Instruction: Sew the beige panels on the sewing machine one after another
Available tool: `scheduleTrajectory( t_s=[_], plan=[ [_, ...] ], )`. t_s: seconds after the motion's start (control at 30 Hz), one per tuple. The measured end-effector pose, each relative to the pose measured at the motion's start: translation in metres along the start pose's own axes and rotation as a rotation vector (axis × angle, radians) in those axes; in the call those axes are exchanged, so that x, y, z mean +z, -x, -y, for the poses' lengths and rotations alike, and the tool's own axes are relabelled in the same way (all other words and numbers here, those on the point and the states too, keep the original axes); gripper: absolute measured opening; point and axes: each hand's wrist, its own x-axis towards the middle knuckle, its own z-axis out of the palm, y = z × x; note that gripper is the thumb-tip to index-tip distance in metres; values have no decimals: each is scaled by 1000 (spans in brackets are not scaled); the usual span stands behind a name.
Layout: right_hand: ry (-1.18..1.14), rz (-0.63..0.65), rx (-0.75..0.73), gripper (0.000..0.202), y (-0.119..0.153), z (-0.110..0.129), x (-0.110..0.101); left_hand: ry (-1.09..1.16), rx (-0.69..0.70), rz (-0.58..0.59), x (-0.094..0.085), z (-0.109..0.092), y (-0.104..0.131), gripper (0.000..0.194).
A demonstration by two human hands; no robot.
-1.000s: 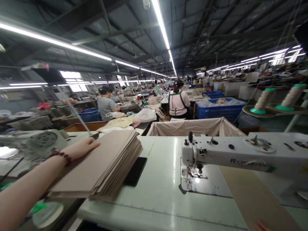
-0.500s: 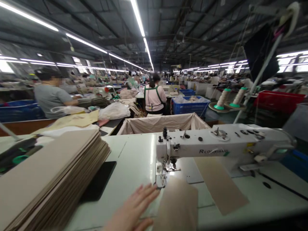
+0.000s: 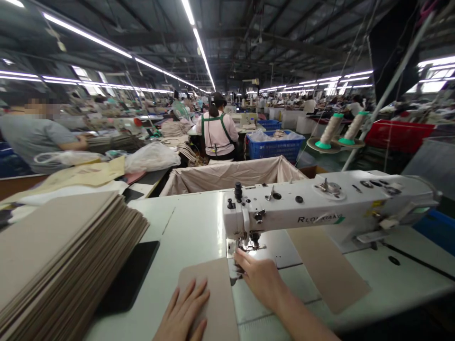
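Note:
My left hand (image 3: pixel 186 310) lies flat with its fingers spread on a beige fabric panel (image 3: pixel 219 296), left of the needle area. At the presser foot of the white sewing machine (image 3: pixel 280 210), my right hand (image 3: pixel 261 279) has its fingers drawn together. Whatever those fingertips hold, if anything, is too small to see. Another beige strip (image 3: pixel 329 272) lies under the machine's arm, to the right. A tall stack of beige panels (image 3: pixel 67 232) stands at the left, beside a flat black object (image 3: pixel 130 277).
Behind the pale green table (image 3: pixel 188 222) is a cloth-lined bin (image 3: pixel 227 175). Thread cones (image 3: pixel 330 130) stand on a holder at the right. A co-worker in a pink top (image 3: pixel 217 132) is ahead, with a blue crate (image 3: pixel 275 148) nearby; another person (image 3: pixel 33 135) is at the left.
The panel has moved left, away from the needle area, with my left hand now flat on it. My right hand has come into view at the presser foot. The view has shifted slightly.

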Motion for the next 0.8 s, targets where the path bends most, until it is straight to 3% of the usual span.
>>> scheduleTrajectory(
  t_s=[0.2, 0.33, 0.6, 0.8],
  plan=[
    [52, 32, 47, 66, 16, -15, 13, 150, -45, 98, -11, -15, -44, 55],
    [60, 31, 47, 66, 18, -20, 20, 197, -32, 123, -10, -16, -61, 56],
    [18, 11, 31, 65, 18, -21, 22, 243, -44, 184, -13, -18, -68, 58],
    [16, 8, 23, 63, 19, -21, 21, 268, -66, 165, -14, -17, -66, 57]
  ],
)
